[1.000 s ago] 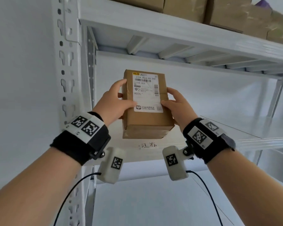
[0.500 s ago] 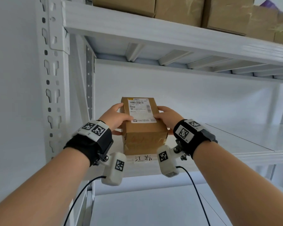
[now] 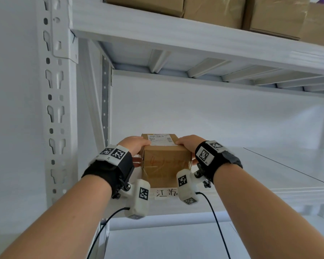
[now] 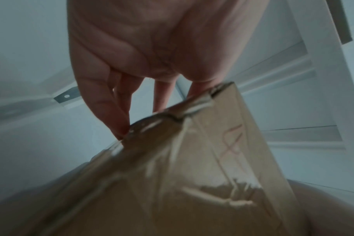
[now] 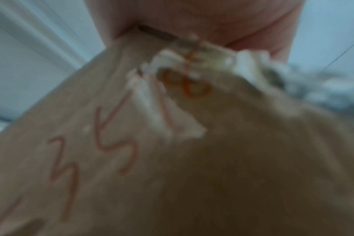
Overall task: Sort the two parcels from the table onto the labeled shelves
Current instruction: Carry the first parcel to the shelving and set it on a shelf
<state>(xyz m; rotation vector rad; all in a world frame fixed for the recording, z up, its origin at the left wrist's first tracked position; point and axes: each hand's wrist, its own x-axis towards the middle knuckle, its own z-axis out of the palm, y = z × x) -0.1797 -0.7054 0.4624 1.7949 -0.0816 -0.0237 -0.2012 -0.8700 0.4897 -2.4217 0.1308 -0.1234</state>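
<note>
A brown cardboard parcel (image 3: 165,163) with a white shipping label on top and red handwriting on its near face sits at the front left of a white shelf (image 3: 269,176), above a handwritten shelf label (image 3: 166,193). My left hand (image 3: 134,146) grips its left side, thumb on top. My right hand (image 3: 187,144) grips its right side the same way. In the left wrist view the fingers (image 4: 119,115) lie along the taped parcel (image 4: 192,175). The right wrist view is blurred and filled by the parcel (image 5: 152,143) with red writing.
The upper shelf (image 3: 195,40) carries several brown boxes (image 3: 275,14). A perforated white upright (image 3: 56,109) stands at the left. The shelf surface stretches bare to the right of the parcel. Another shelf level (image 3: 166,243) lies below.
Both hands have lowered the parcel from mid-air down to the front of the labeled shelf, and its top has tilted level, away from the head camera.
</note>
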